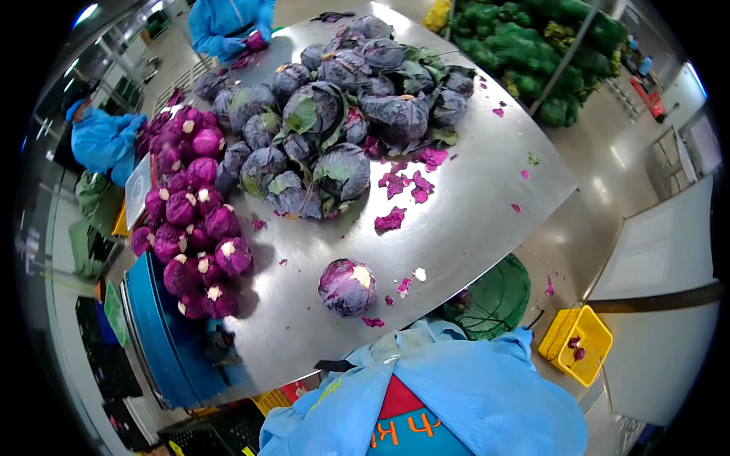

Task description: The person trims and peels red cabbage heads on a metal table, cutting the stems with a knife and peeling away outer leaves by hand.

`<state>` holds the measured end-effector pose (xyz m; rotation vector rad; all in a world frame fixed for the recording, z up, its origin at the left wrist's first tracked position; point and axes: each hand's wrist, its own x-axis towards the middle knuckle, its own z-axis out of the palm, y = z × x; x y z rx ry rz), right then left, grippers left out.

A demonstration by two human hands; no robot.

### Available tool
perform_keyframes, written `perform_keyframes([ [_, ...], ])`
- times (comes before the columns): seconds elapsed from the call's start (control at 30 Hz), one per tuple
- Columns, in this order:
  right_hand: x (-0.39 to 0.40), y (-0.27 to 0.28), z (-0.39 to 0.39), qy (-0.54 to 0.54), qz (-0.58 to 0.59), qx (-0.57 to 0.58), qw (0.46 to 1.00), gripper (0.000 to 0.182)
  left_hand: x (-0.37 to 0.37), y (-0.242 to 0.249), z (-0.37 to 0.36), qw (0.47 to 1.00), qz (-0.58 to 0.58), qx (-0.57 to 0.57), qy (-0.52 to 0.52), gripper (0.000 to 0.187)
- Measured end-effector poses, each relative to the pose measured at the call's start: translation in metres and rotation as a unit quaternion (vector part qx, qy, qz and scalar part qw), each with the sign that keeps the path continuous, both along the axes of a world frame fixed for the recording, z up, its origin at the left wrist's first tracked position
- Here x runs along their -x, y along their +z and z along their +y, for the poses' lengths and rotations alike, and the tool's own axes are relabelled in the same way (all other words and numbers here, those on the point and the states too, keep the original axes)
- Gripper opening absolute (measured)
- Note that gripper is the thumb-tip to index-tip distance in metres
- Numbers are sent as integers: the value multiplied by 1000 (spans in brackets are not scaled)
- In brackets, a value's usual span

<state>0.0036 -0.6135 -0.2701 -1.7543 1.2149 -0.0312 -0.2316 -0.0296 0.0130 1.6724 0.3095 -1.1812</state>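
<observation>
Neither of my hands shows; only my blue sleeves and gown fill the bottom of the view. Right in front of the gown, a single purple cabbage with a pale cut stem rests on the metal table. Beside it lie a small pale stem piece and purple leaf scraps. Farther back is a heap of dark, untrimmed cabbages. Along the left edge, bright purple trimmed cabbages are piled up. Torn purple leaves lie near the table's middle.
Two people in blue gowns are at the far left and the back. A blue bin is at the left, a green net basket and a yellow crate at the right. Green netted sacks stand behind.
</observation>
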Motion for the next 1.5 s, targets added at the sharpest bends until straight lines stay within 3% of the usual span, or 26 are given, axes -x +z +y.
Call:
perform_keyframes([
  [0.07,-19,1,-26,28,-14,-1,1000,19,-16,12,-24,1000,-6,7,-10,30],
  [0.13,-52,68,9,59,-9,11,998,16,-34,23,-44,999,-10,16,-26,29],
  [0.2,-79,64,12,137,-122,-31,982,16,-47,32,-59,999,-9,27,-39,29],
  [0.27,-104,18,6,189,-181,23,965,24,-60,44,-65,997,-1,42,-61,28],
  [0.33,-115,122,108,219,-197,-41,955,31,-72,55,-64,995,2,57,-86,28],
  [0.4,-126,123,162,267,-195,-132,934,31,-88,63,-52,992,13,57,-116,27],
  [0.47,-113,172,243,259,-171,-384,870,31,-96,56,-24,992,13,-16,-121,27],
  [0.5,-101,186,277,284,-135,-422,850,32,-95,35,-9,993,-16,-98,-67,23],
  [0.53,-89,195,307,309,-101,-460,827,33,-103,39,0,981,-74,-168,57,23],
  [0.63,-43,199,374,339,22,-552,762,36,-143,52,11,853,-280,-292,330,25],
  [0.7,-18,188,395,354,88,-597,715,38,-158,28,7,787,-405,-317,341,27],
  [0.73,-14,182,400,367,64,-579,725,37,-161,17,6,748,-462,-325,348,28],
  [0.8,-16,167,401,393,22,-541,743,36,-157,6,5,745,-495,-301,330,29],
  [0.9,-51,159,388,292,-163,-437,835,32,-140,-3,13,743,-511,-271,338,31],
  [0.93,-74,135,366,291,-237,-494,784,32,-136,-6,16,743,-511,-260,345,32],
  [0.97,-85,145,354,266,-268,-468,799,32,-135,-8,21,737,-514,-260,354,34],
  [1.0,-84,177,355,257,-252,-315,878,32,-134,-10,25,732,-515,-259,364,35],
  [1.07,-86,184,343,287,-286,-263,875,32,-138,-10,26,731,-523,-266,347,39],
  [1.13,-71,210,357,299,-223,-333,866,32,-157,6,31,734,-544,-287,288,43],
  [1.17,-60,218,370,304,-190,-368,858,33,-169,12,35,780,-524,-234,250,65],
  [1.2,-46,214,382,290,-149,-468,821,23,-179,12,32,788,-509,-275,208,73],
  [1.27,-14,196,402,306,-12,-472,827,26,-195,8,24,798,-472,-355,121,88],
  [1.3,-1,204,410,320,74,-496,804,25,-200,-1,26,839,-409,-348,91,109],
  [1.4,11,190,416,333,137,-542,759,25,-199,-9,36,857,-400,-272,175,107],
  [1.5,-16,170,416,344,-16,-460,818,30,-177,-31,36,823,-425,-268,263,104],
])
